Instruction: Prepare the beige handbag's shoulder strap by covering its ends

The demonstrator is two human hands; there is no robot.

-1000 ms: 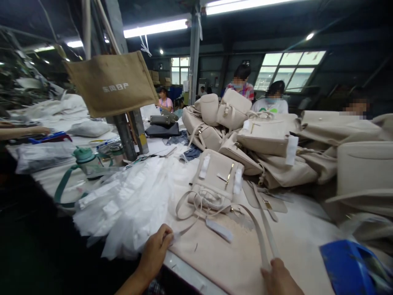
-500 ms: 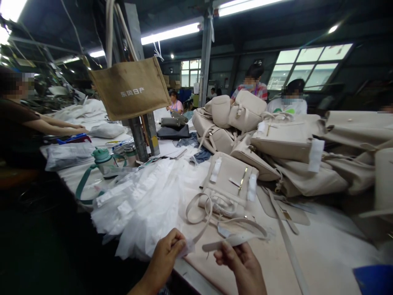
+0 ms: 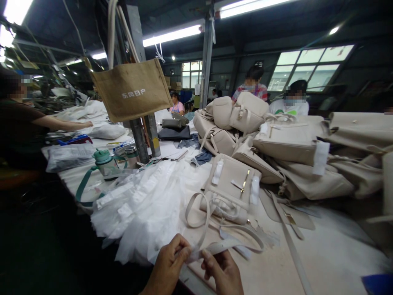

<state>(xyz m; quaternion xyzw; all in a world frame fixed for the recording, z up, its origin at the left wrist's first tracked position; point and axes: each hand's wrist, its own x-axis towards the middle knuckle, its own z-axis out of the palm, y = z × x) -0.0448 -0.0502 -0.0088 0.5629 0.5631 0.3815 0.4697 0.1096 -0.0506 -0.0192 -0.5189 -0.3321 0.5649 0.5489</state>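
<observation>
At the near table edge, my left hand (image 3: pixel 169 262) is closed, pinching one end of a beige bag strap (image 3: pixel 220 246) with a thin, translucent wrap around it. My right hand (image 3: pixel 223 271) is closed on the strap's other end, thumb on top. Both ends are close together, and fingers partly hide them; whether they touch I cannot tell. The strap loops back over the table to a beige handbag (image 3: pixel 230 174) lying flat, with a gold zip and white wrapping on its sides. Left of my hands spreads a heap of thin white wrapping sheets (image 3: pixel 147 200).
More beige handbags (image 3: pixel 285 137) are piled at the right. A green-lidded bottle (image 3: pixel 104 162) stands at the left, near a metal post. From the post hangs a brown cloth bag (image 3: pixel 132 92). Another loose strap (image 3: pixel 290 241) lies on the right. Several co-workers are around.
My right hand has moved left and brought its strap end up to my left hand, closing the gap between them. A co-worker's arm at the left has shifted slightly.
</observation>
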